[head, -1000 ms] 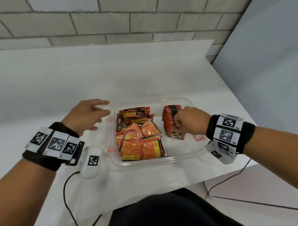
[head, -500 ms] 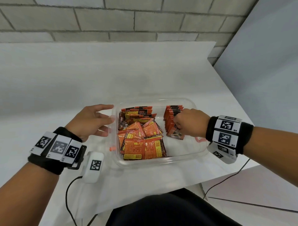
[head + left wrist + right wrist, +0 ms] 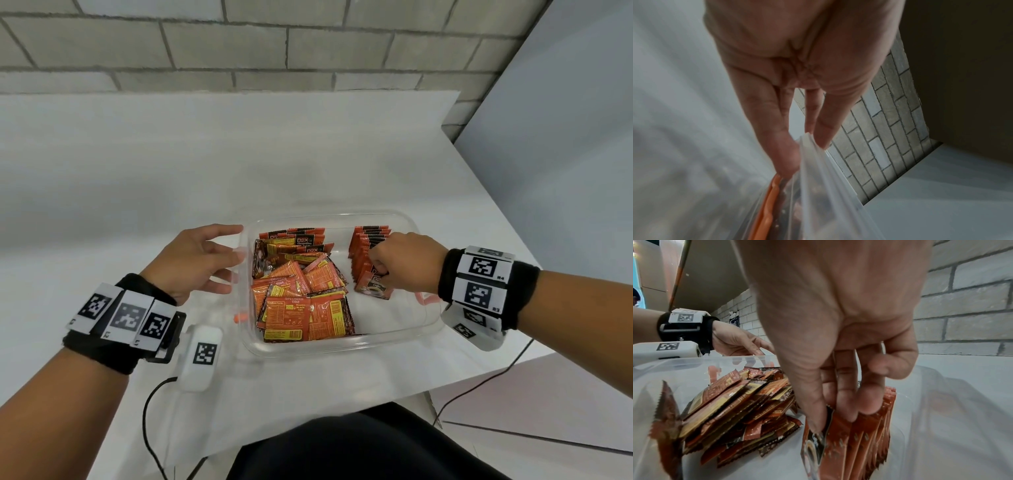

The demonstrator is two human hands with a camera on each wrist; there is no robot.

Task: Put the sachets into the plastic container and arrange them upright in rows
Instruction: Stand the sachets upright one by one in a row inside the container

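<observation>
While your right hand (image 3: 404,260) is pinching the front sachet (image 3: 818,449) upright against its row (image 3: 368,250), your relaxed, open-fingered left hand (image 3: 195,260) is steadying the plastic container (image 3: 342,346): press it snug.

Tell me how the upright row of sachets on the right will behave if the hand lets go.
The upright row of sachets probably slumps: thin foil packs, standing on edge, already leaning. The right hand pinches the front sachet. They look light and glossy, so likely slippery.
</observation>
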